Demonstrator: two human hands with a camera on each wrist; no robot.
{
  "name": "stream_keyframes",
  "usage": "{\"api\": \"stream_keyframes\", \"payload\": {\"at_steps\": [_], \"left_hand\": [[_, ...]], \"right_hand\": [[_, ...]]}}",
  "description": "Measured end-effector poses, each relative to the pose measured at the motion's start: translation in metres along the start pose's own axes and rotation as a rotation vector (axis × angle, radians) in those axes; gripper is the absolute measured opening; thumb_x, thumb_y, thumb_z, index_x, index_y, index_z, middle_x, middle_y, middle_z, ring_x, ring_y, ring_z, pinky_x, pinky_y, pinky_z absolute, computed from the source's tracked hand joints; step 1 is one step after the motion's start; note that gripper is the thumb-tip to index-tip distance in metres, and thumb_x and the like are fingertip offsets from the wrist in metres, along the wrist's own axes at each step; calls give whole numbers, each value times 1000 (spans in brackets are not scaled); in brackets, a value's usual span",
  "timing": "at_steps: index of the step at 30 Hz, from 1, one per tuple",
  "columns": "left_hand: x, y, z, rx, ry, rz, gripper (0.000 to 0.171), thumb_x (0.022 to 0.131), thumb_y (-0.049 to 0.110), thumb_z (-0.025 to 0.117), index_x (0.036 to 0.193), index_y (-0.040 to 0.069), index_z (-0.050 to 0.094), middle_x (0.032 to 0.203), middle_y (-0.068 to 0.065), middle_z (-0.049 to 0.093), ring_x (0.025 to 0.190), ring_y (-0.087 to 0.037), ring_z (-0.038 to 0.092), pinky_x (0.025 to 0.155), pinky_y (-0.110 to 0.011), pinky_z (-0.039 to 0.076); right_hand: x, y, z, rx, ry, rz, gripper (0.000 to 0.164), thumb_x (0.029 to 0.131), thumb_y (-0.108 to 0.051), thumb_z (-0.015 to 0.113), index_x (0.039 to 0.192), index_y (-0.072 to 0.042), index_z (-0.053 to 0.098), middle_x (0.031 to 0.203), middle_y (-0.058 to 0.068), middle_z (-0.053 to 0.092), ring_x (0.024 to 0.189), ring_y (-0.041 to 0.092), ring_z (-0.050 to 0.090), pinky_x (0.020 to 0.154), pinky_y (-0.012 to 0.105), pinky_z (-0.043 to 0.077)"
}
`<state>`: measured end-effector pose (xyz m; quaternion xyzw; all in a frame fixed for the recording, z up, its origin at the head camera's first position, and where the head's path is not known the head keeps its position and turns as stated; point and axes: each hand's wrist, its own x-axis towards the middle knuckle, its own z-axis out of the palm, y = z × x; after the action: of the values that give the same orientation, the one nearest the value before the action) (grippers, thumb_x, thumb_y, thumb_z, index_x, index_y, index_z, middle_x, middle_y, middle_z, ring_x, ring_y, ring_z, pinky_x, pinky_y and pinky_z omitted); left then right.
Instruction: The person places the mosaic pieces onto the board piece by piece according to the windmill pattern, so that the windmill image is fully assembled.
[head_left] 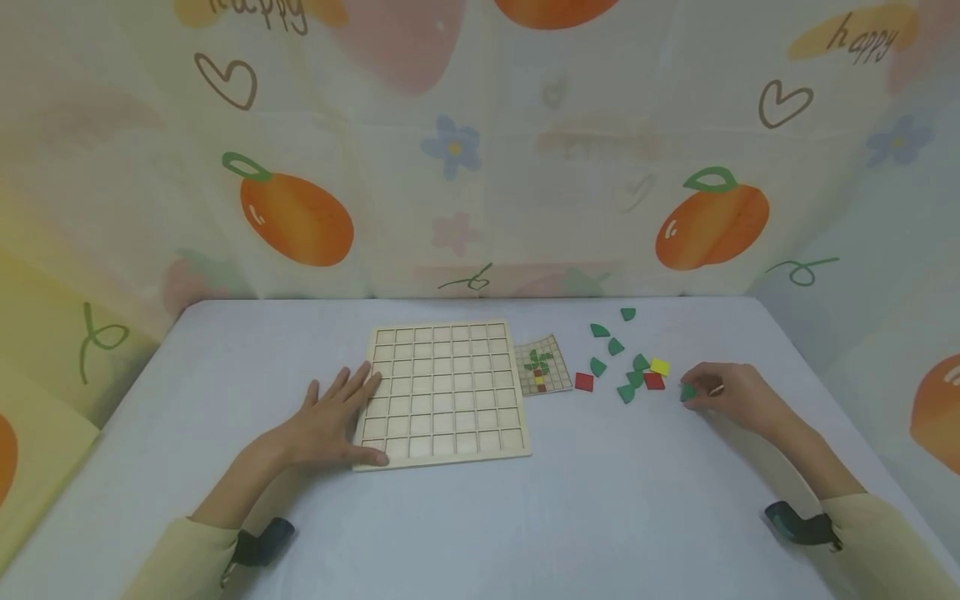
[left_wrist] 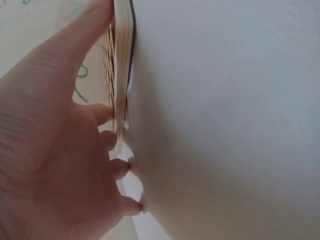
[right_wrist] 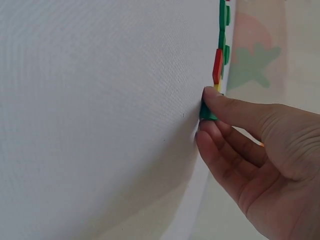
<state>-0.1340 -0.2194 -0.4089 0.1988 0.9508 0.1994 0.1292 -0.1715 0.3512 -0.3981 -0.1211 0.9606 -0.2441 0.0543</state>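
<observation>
A wooden grid board [head_left: 442,392] with bare square cells lies left of the table's middle. My left hand [head_left: 330,421] rests spread at its left edge, thumb and a fingertip on the frame; in the left wrist view the same hand [left_wrist: 60,135] touches the board's side [left_wrist: 122,70]. Over at the right, my right hand [head_left: 731,396] pinches a green quarter-circle tile [head_left: 687,392] between thumb and fingers, low over the table. The right wrist view shows that tile [right_wrist: 207,111] partly covered by the thumb.
Several loose green tiles [head_left: 597,367], red squares [head_left: 584,382] and a yellow square [head_left: 660,367] lie between the board and my right hand. A pattern card [head_left: 558,379] with a coloured picture touches the board's right side. A printed curtain [head_left: 555,167] hangs behind the table.
</observation>
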Motion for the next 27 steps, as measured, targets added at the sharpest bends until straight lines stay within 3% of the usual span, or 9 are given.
{"api": "stream_keyframes", "payload": {"at_steps": [5, 12, 19, 27], "left_hand": [[-1, 0, -1, -2, -4, 5, 122, 69, 68, 74, 155, 1, 18, 162, -21, 7, 146, -49, 3, 108, -73, -3], [1, -1, 0, -6, -5, 10, 123, 69, 69, 74, 156, 2, 18, 163, -20, 7, 146, -49, 3, 107, -74, -4], [0, 2, -2, 1, -22, 4, 122, 70, 67, 75, 156, 2, 17, 162, -22, 6, 146, -49, 2, 107, -74, -3], [0, 3, -3, 1, -33, -6, 123, 70, 67, 74, 156, 2, 16, 163, -21, 4, 146, -48, 2, 107, -73, -4]], "right_hand": [[0, -1, 0, -7, 10, -32, 26, 79, -6, 80, 102, 0, 70, 89, 4, 69, 84, 24, 63, 67, 21, 53], [3, -2, 2, -21, 11, -22, 23, 80, -4, 79, 102, -1, 71, 92, 7, 71, 85, 25, 64, 73, 38, 58], [6, -4, 0, -20, 12, -43, 20, 85, -1, 73, 105, 0, 71, 103, 17, 71, 94, 34, 66, 80, 47, 57], [13, -13, -5, -35, 39, -97, 28, 85, 2, 71, 113, 2, 67, 103, 21, 70, 92, 37, 67, 78, 47, 58]]}}
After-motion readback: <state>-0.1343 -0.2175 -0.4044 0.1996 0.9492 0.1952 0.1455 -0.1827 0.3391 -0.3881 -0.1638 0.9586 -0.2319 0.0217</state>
